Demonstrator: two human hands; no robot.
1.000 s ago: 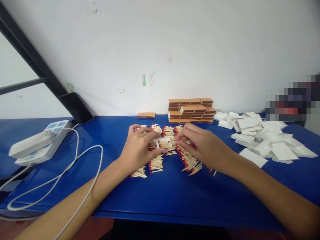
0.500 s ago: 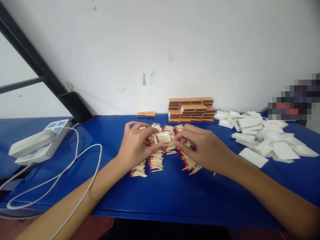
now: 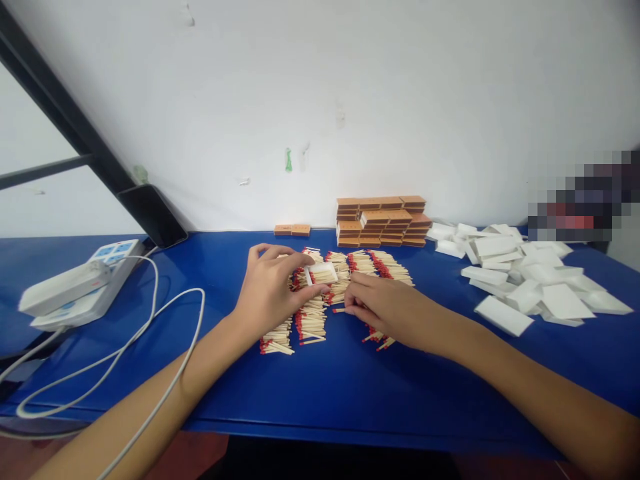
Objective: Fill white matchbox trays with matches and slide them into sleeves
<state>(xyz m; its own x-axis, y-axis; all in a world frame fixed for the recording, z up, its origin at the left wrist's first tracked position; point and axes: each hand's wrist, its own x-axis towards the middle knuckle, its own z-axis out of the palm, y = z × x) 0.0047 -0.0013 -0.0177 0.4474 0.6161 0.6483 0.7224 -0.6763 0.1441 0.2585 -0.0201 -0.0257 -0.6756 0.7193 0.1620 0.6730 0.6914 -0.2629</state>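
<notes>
left hand: thumb and fingers pinch the tray between them, above rows of matches; those lying inside are hard to count. right hand: fingers curled together over the rows, hiding part of them; one match shows at the tips (whether gripped, one cannot tell). at far right, a pixelated patch masks its contents.
</notes>
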